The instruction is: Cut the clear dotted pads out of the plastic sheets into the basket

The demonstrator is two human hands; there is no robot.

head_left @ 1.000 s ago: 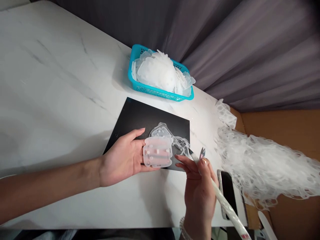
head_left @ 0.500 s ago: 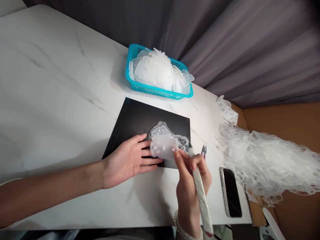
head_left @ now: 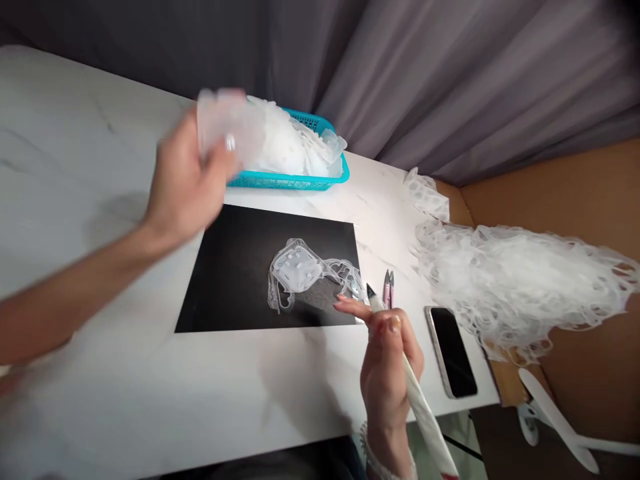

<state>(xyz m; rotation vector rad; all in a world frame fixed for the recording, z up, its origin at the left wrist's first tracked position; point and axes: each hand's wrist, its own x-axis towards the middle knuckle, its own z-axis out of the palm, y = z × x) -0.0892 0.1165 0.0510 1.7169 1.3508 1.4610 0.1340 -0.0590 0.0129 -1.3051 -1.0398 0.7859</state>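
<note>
My left hand [head_left: 183, 183], blurred by motion, grips a thin frosted translucent sheet piece [head_left: 220, 120] between thumb and fingers, over the left end of a turquoise basket [head_left: 300, 182]. Similar frosted pieces [head_left: 287, 143] are heaped in that basket. In my right hand [head_left: 387, 373] is a pen-like tool [head_left: 425, 420] wrapped in white, its dark pointed tip facing up and away, with the index finger stretched out. Just left of that finger, on a black mat [head_left: 235, 260], lies another translucent piece [head_left: 299, 268] with small raised dots, its clear stringy trimmings [head_left: 343, 270] spreading around it.
Small snips [head_left: 389, 287] and a phone [head_left: 453, 353] lie right of the mat on the white marbled table [head_left: 125, 400]. A large tangle of clear trimmings [head_left: 520, 280] fills the right side by brown cardboard [head_left: 550, 187]. A grey curtain [head_left: 400, 80] hangs behind.
My left hand, formerly open by the mat, has taken the frosted piece from my right hand and carried it up to the basket. The view has shifted to the right.
</note>
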